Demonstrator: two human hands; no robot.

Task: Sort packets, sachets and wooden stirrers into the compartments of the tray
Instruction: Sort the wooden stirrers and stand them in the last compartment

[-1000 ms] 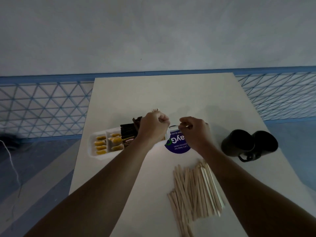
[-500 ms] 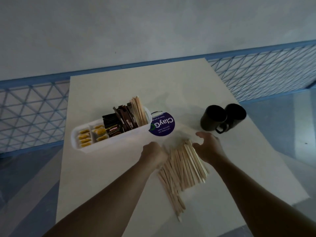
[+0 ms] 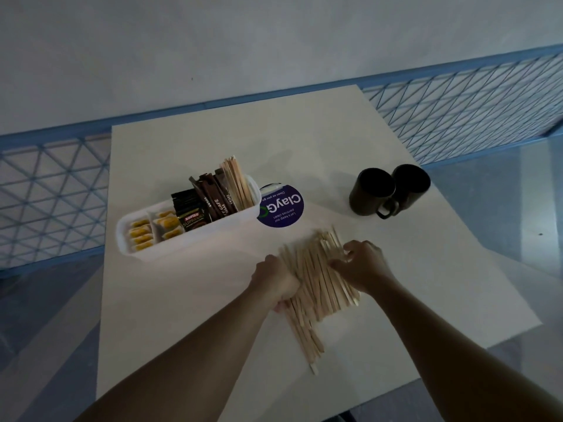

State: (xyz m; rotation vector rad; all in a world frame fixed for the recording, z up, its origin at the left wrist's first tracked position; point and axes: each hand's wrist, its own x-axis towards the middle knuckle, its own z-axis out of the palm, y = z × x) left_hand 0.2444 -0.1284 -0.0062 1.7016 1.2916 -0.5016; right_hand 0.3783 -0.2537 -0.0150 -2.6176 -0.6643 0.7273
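**Both hands close on the loose stirrers in front of the tray**

Two bare forearms reach in from the near edge of the pale bench (image 3: 182, 300) toward a heap of loose stirrers (image 3: 316, 284). The heap lies flat on the bench, on the near side of the tray (image 3: 189, 239) and off its right end, well apart from it. A few sticks trail out toward the viewer.

The left hand (image 3: 275, 284) is curled round the heap's left edge, thumb tucked under the sticks. The right hand (image 3: 362, 266) grips the right edge, its fingers bent down over the tops of the sticks.

The white tray sits slantwise, its right end farther away. Yellow packets (image 3: 140, 236) lie in the two compartments at its left end. Next come black packets (image 3: 190, 214), then brown sachets (image 3: 213, 202) standing tilted; whether a wall parts these two I cannot tell. At the right end a bundle of standing stirrers (image 3: 239, 184) leans upright.

A purple disc (image 3: 281, 205) with white lettering lies just beside the tray's right end. Farther right of the tray, well apart, two black mugs (image 3: 370, 191) stand touching each other.

Beyond the tray and the bench's far edge runs a blue mesh railing (image 3: 45, 193), with a plain grey wall (image 3: 243, 41) above it.
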